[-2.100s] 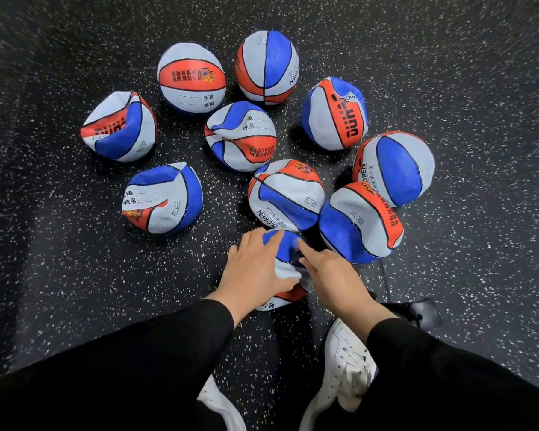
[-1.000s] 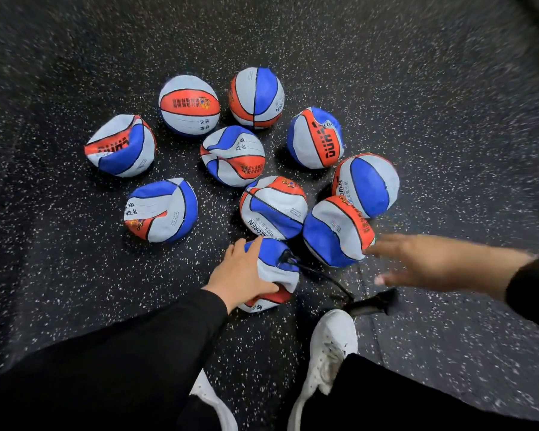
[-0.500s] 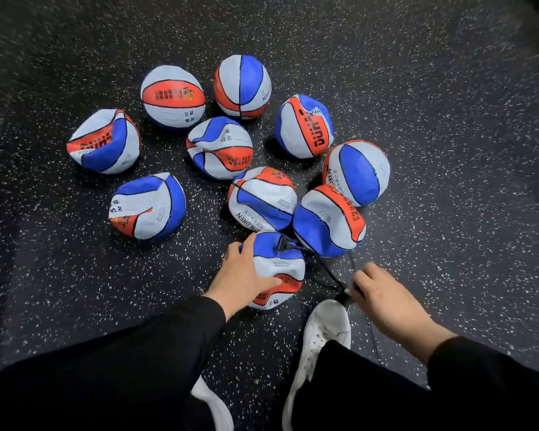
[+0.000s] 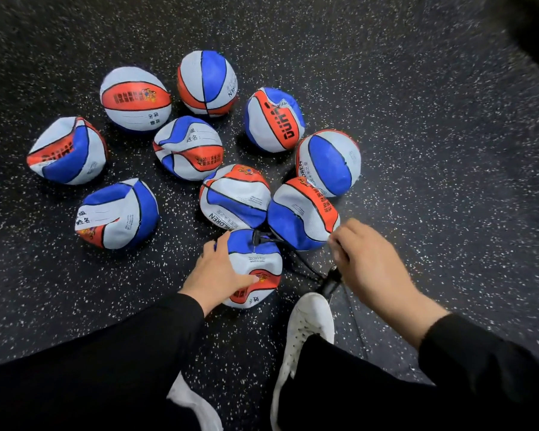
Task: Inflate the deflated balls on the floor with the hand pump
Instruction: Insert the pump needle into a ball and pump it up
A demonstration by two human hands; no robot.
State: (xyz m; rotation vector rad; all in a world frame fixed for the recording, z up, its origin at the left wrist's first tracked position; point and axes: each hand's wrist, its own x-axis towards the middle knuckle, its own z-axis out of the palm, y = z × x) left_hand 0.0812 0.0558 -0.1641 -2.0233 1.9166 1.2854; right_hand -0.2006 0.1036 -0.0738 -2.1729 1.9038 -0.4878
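Head view: low in the frame's center, the crumpled ball [image 4: 255, 269] lies on the floor [image 4: 433, 150], hose [image 4: 296, 259] already plugged into its top. My left hand [image 4: 218, 275] curls over its left side, steadying it. My right hand [image 4: 374, 269], blurred, closes around the pump handle [image 4: 330, 283]. Pumping seems next; nine slack balls wait above.

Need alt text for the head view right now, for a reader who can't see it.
A person's left hand holds the nearest deflated ball on the speckled floor, a black hose plugged into it, while the right hand grips the pump. Nine more crumpled balls lie beyond.
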